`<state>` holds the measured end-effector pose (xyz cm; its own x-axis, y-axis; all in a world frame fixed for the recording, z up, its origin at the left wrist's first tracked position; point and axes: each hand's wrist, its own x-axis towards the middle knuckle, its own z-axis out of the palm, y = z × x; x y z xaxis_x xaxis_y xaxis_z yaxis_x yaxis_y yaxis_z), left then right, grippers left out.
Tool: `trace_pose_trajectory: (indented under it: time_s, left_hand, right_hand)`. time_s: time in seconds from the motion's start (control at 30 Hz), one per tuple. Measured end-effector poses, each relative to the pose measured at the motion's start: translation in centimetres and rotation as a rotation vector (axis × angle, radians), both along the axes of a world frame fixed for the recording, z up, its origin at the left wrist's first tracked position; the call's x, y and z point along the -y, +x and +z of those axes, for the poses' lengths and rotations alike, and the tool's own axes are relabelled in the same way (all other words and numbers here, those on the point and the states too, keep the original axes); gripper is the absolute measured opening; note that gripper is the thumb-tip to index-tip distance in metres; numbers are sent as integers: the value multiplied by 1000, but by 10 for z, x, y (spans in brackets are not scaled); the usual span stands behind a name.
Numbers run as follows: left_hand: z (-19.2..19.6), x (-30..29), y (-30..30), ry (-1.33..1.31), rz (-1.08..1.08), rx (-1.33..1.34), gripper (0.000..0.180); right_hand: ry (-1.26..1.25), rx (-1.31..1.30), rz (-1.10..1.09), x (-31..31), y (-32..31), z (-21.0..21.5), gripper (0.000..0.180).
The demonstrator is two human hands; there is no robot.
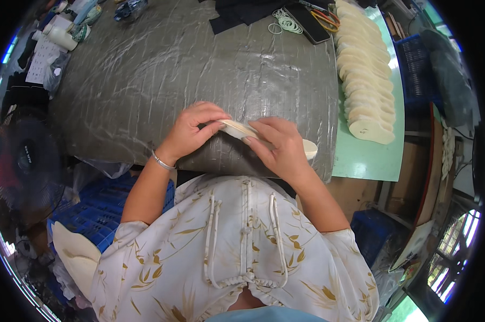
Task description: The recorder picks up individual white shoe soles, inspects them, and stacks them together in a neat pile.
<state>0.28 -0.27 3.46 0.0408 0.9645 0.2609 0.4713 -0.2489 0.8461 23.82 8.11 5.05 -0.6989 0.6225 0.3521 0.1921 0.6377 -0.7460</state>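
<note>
Between my two hands is a cream insole (238, 129), seen nearly edge-on above the near edge of the table. My left hand (198, 124) pinches its left end with thumb and fingertips. The right end is pinched by my right hand (277, 142), with the thumb below and the fingers on top. Past my right hand shows a rounded cream piece (310, 148); I cannot tell whether it belongs to the same insole. A long row of overlapping cream insoles (368, 94) lies on a pale green board (360, 167) at the right.
Plastic film covers the grey table (162, 70). At its far side are dark cloth (242, 13), a black phone (307, 22), pale rings (286, 22) and orange-handled scissors (325, 21). A white bottle (60, 36) stands far left. A fan (25, 153) and blue crate (95, 214) sit nearer.
</note>
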Motion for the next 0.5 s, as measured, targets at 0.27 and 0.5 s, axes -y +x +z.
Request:
trace_pose_trajectory:
  time_s: [0.27, 0.5]
  left_hand:
    - [2, 7, 6, 18, 31, 10, 22]
    - [-7, 10, -14, -35, 51, 149, 25]
  right_hand:
    - [335, -37, -61, 6, -21, -2, 13]
    - [313, 6, -38, 5, -6, 6, 26]
